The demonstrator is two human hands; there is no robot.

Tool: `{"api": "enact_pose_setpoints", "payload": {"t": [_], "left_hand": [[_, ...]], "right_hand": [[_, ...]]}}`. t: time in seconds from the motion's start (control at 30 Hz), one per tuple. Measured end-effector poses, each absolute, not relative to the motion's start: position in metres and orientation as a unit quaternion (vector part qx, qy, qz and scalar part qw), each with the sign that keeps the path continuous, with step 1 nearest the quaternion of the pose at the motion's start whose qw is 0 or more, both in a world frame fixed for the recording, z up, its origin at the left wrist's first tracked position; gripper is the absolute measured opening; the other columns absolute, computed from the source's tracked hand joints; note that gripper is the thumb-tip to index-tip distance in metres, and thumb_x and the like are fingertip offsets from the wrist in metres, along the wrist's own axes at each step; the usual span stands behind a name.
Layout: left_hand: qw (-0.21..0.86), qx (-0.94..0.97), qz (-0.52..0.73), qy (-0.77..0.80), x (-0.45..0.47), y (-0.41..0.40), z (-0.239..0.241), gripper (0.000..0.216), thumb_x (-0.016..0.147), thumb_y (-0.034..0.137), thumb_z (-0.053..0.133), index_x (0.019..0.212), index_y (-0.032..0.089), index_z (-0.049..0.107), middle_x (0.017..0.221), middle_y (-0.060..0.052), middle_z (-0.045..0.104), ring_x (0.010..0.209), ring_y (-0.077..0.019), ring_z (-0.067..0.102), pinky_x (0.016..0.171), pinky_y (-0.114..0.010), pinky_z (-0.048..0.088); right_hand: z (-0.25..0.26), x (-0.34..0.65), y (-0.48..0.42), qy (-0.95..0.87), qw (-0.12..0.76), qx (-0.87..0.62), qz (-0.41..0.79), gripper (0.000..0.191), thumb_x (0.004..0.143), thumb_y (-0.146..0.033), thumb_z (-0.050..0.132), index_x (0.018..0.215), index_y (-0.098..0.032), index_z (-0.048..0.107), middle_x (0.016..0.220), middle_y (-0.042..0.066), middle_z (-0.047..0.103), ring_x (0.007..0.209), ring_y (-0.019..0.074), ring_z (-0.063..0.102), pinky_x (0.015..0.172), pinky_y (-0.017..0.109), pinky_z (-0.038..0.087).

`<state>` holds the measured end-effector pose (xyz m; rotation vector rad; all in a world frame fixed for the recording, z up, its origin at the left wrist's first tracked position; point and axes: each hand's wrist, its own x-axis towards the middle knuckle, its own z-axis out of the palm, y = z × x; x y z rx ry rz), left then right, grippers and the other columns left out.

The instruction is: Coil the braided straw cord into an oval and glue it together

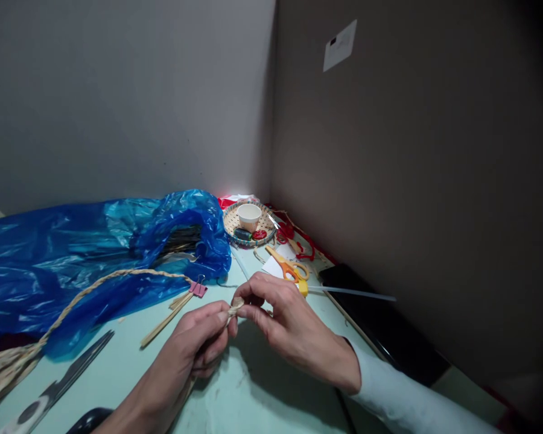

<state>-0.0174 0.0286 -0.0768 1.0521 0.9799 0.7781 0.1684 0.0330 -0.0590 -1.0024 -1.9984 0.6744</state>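
Pale green tabletop [262,386] in a grey-walled corner: just above it, a short tan straw strip [235,308] is pinched between both hands, left hand [198,345] and right hand [286,320] each in a closed grip on it. Nearby lie a pink binder clip [198,289], orange-handled scissors [288,266] and a crumpled blue plastic bag [95,247].

Blue bag [72,253], orange scissors [286,265], paper cup [248,217]

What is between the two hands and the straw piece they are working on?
Nothing visible. The left hand and right hand both pinch the straw piece directly at the fingertips, above the table. The pink binder clip sits farther back.
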Motion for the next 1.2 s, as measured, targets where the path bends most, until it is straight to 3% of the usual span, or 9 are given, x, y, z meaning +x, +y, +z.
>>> {"api": "enact_pose_setpoints", "payload": {"t": [0.17,0.33,0.47,0.6,0.87,1.2], "left_hand": [[0.676,0.469,0.362,0.439,-0.015,0.026,-0.073,0.032,0.090,0.048,0.057,0.077,0.019,0.064,0.051,0.010,0.032,0.048,-0.0085,0.011,0.045,-0.023,0.011],[0.657,0.477,0.374,0.448,-0.015,0.025,-0.072,0.033,0.090,0.048,0.058,0.075,0.019,0.063,0.048,0.010,0.031,0.047,-0.0083,0.012,0.044,-0.022,0.013],[0.650,0.480,0.368,0.460,-0.018,0.028,-0.077,0.034,0.090,0.046,0.060,0.072,0.018,0.062,0.046,0.010,0.034,0.045,-0.0072,0.013,0.043,-0.020,0.013],[0.646,0.471,0.367,0.475,-0.020,0.031,-0.079,0.037,0.088,0.048,0.065,0.068,0.018,0.059,0.045,0.011,0.030,0.045,-0.0069,0.012,0.040,-0.018,0.013],[0.641,0.464,0.408,0.456,-0.024,0.023,-0.065,0.032,0.086,0.047,0.067,0.074,0.019,0.058,0.046,0.012,0.030,0.046,-0.0068,0.010,0.040,-0.018,0.015],[0.630,0.461,0.442,0.442,-0.036,-0.006,-0.061,0.030,0.087,0.044,0.067,0.076,0.016,0.061,0.048,0.012,0.029,0.045,-0.0057,0.012,0.041,-0.018,0.014]], "right_hand": [[-0.056,0.169,0.032,-0.785,0.386,-0.390,0.287,0.011,0.096,-0.012,0.062,0.089,-0.017,0.069,0.084,0.003,0.069,0.082,0.0167,0.060,0.077,0.029,0.045],[-0.051,0.177,0.037,-0.750,0.444,-0.391,0.297,0.025,0.096,-0.016,0.059,0.120,-0.018,0.065,0.097,0.003,0.072,0.085,0.0160,0.065,0.082,0.030,0.050],[-0.039,0.193,0.043,-0.693,0.504,-0.442,0.265,0.017,0.096,-0.022,0.059,0.109,-0.019,0.070,0.102,0.004,0.075,0.088,0.0166,0.067,0.077,0.028,0.050],[-0.031,0.206,0.049,-0.667,0.519,-0.477,0.241,0.017,0.097,-0.025,0.056,0.105,-0.017,0.069,0.093,0.004,0.074,0.073,0.0143,0.064,0.066,0.025,0.048],[-0.050,0.218,0.037,-0.712,0.420,-0.511,0.236,0.035,0.096,-0.030,0.056,0.065,-0.017,0.061,0.057,0.000,0.059,0.052,0.0124,0.051,0.053,0.025,0.034],[-0.040,0.176,0.018,-0.798,0.303,-0.417,0.312,0.020,0.099,-0.028,0.057,0.090,-0.016,0.070,0.073,0.000,0.068,0.060,0.0114,0.060,0.060,0.022,0.043]]}}
